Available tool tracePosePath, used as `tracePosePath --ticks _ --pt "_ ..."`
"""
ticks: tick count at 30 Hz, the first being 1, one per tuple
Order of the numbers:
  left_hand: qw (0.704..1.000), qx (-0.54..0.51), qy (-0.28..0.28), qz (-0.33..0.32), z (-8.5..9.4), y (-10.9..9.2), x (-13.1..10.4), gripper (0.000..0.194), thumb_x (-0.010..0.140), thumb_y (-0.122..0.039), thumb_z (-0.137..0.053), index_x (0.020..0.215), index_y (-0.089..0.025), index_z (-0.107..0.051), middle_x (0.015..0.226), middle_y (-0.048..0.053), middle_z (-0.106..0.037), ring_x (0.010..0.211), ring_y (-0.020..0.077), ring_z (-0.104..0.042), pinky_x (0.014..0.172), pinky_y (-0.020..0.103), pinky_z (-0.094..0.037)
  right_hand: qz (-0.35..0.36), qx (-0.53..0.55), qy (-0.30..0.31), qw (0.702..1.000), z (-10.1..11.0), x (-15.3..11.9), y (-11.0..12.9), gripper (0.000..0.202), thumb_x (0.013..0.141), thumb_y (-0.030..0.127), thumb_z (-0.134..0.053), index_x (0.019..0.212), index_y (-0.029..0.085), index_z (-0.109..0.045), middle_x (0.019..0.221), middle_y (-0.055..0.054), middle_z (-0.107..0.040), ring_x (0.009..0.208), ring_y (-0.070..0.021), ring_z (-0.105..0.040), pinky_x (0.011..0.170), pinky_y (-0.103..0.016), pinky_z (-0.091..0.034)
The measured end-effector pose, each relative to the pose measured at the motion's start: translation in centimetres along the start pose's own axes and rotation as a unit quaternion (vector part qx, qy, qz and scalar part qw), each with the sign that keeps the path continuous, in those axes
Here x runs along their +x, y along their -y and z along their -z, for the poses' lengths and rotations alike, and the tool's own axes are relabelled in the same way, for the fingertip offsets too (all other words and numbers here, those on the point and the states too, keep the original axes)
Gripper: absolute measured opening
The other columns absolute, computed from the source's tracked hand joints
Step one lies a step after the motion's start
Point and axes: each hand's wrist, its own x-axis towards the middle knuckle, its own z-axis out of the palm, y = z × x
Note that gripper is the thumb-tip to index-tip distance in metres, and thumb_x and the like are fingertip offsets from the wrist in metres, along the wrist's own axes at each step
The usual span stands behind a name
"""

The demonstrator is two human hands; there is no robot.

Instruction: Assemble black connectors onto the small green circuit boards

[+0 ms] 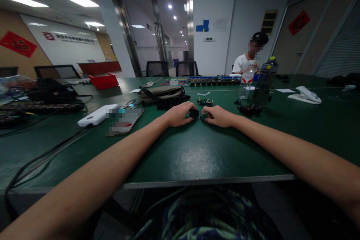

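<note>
Circuit board (pixel 205 116), small and green, lies at the centre of the frame, pinched between the thumb and fingers of the right hand (pixel 221 116). Left hand (pixel 180 114) is closed narrowly on a small black part (pixel 194 113), apart from the board. Both pieces are judged light and stiff. The board appears fragile; hold by the edges, clear of components. The black part, apparently hard-shelled, may slip if gripped at a corner; hold by opposite sides. Further green boards (pixel 205 101) rest just beyond the hands on the green table (pixel 197 153).

Dark fabric bag (pixel 163 94) lies beyond the left hand; a clear bottle (pixel 245 85) stands upright beyond the right, beside a larger dark bottle (pixel 263 87). Clear bottle's red-and-white label: wording illegible. Person (pixel 241 63) in white is seated at upper right.

Red diamond posters, at far left (pixel 18 44) and upper right (pixel 299 23), each read "福". Wall sign (pixel 73 40), upper left: red emblem and Chinese characters, too blurred to transcribe. No brand is legible on either held piece.
</note>
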Motion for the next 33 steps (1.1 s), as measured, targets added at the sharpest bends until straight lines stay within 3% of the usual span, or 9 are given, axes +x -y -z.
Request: tracePosePath --ticks 8,17,33 --pt "1.0 -0.003 -0.012 0.017 0.14 -0.11 0.05 0.038 0.075 -0.026 -0.065 0.11 -0.02 -0.049 0.113 0.01 -0.063 0.107 0.0269 -0.063 0.089 0.037 -0.051 0.002 0.003 -0.006 1.0 -0.07 0.0 -0.11 0.019 0.084 0.017 -0.063 0.102 0.018 -0.059 0.072 0.003 -0.057 0.064 -0.0123 -0.051 0.064 -0.023 -0.032" --pt "0.999 0.013 -0.017 0.034 0.34 -0.15 0.05 0.033 0.08 -0.034 -0.063 0.108 -0.02 -0.051 0.107 0.009 -0.066 0.101 0.0274 -0.066 0.083 0.036 -0.051 0.002 0.0 0.001 1.0 -0.02 0.01 -0.07 0.02 0.085 0.018 -0.062 0.104 0.018 -0.058 0.072 0.002 -0.058 0.064 -0.0129 -0.052 0.064 -0.023 -0.033" --pt "0.999 0.016 -0.01 0.039 0.1 0.08 0.19 0.033 0.08 -0.03 -0.062 0.11 -0.02 -0.052 0.105 0.008 -0.067 0.1 0.0265 -0.067 0.083 0.035 -0.051 0.005 0.002 0.001 1.0 -0.01 -0.02 -0.15 0.02 0.084 0.018 -0.062 0.105 0.018 -0.059 0.072 0.003 -0.058 0.064 -0.0127 -0.051 0.065 -0.023 -0.033"
